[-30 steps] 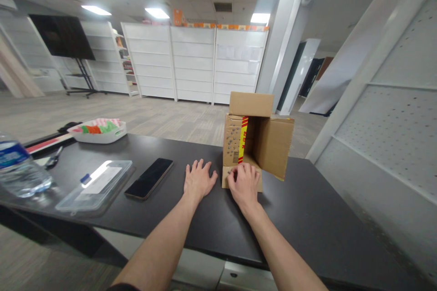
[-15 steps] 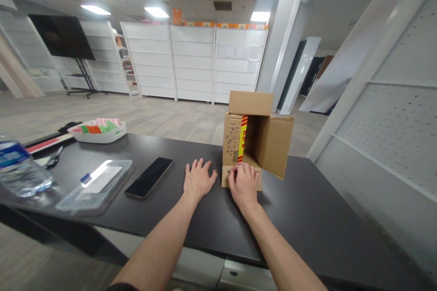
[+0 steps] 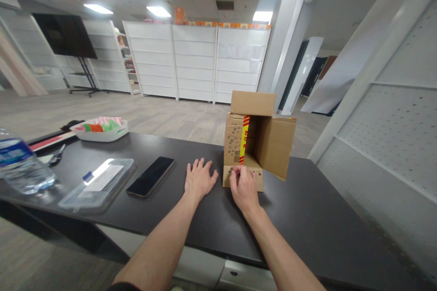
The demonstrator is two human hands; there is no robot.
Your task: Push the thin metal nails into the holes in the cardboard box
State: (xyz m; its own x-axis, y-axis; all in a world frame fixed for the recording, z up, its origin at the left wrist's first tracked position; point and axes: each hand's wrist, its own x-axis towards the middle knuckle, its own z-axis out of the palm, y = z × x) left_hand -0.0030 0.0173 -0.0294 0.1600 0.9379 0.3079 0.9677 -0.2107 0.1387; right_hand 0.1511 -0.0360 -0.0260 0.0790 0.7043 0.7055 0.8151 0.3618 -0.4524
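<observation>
Cardboard box (image 3: pixel 230 154) sits at approx. 1 o'clock on the dark surface (image 3: pixel 307 218), mouth facing the person, flaps open. Prob. light and fairly stiff in the walls, w/ bendy flaps; not slippery, but it'd crease under a hard squeeze. Best hold: both side walls, L & R, low down; the 3 o'clock flap (image 3: pixel 280 148) would likely swing if pulled.

R hand (image 3: pixel 245 188): grip bunched at the lower flap (image 3: pixel 226 180), fingertips close in; can't tell if anything's pinched. L hand (image 3: pixel 198 179): grip apart, fingers spread flat on the surface, box to its R.

Yellow/red tape (image 3: pixel 244 141) runs down the box front, red characters too small to read; barcode (image 3: pixel 236 156) beside it, no. illegible. Bottle (image 3: pixel 25 170) at 10 o'clock has a blue label w/ white lettering, brand n/a. Phone (image 3: pixel 150 177), approx. 11 o'clock: no visible logo.
</observation>
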